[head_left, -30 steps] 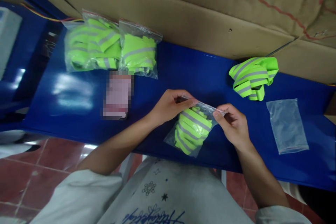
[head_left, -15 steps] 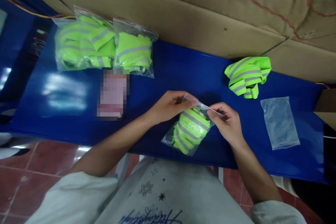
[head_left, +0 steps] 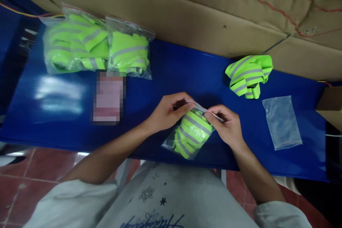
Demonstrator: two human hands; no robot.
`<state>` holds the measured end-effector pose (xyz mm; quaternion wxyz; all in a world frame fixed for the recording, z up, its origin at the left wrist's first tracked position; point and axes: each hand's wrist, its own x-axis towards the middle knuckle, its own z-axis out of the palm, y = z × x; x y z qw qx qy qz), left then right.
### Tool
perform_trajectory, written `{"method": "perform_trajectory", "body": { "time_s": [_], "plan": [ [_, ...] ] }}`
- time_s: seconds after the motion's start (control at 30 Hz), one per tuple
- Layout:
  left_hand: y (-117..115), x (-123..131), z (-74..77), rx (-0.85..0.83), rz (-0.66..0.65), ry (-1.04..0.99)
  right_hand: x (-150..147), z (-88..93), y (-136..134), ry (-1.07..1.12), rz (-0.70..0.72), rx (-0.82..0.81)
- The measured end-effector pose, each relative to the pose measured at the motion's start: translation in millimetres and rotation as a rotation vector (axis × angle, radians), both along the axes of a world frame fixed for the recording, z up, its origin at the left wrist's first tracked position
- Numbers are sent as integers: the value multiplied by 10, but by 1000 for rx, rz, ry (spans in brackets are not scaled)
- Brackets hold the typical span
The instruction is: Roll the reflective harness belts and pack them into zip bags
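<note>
A clear zip bag (head_left: 169,142) packed with a folded neon-yellow reflective strap (head_left: 192,131) lies tilted over the blue table near its front edge. My left hand (head_left: 172,111) pinches the bag's top edge at its left end, thumb against fingers. At the other end of that same edge, my right hand (head_left: 226,123) pinches the strip between thumb and fingers. The strap inside shows grey stripes. Whether the bag's seal is fully closed, I cannot tell.
Filled bags of neon strap (head_left: 76,44) (head_left: 129,51) stand at the back left, above a blurred-out rectangular item (head_left: 109,98). A loose neon strap bundle (head_left: 249,76) and an empty zip bag (head_left: 282,123) lie on the right of the blue table (head_left: 176,67). Cardboard (head_left: 187,17) walls the back.
Both hands keep their pinch on the bag's top edge, drawn slightly closer together. The whole scene has shifted a little left as the camera moved.
</note>
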<state>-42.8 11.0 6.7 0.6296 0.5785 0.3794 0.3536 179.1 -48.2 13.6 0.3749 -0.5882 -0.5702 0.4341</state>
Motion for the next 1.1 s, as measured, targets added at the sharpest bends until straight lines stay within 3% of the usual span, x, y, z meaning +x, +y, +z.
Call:
{"method": "perform_trajectory", "body": {
  "time_s": [0.2, 0.5, 0.8, 1.1],
  "plan": [
    [-20, 19, -10, -111, -128, 46, -26, -9, -62, -50, 30, 88],
    [-51, 55, -23, 37, -21, 90, 12, -25, -10, -46, 83, 46],
    [37, 16, 12, -130, -176, 51, 124, 46, 23, -36, 124, -15],
    [9, 29, 8, 34, -57, 67, 193, 74, 64, -37, 228, -42]
  ]
}}
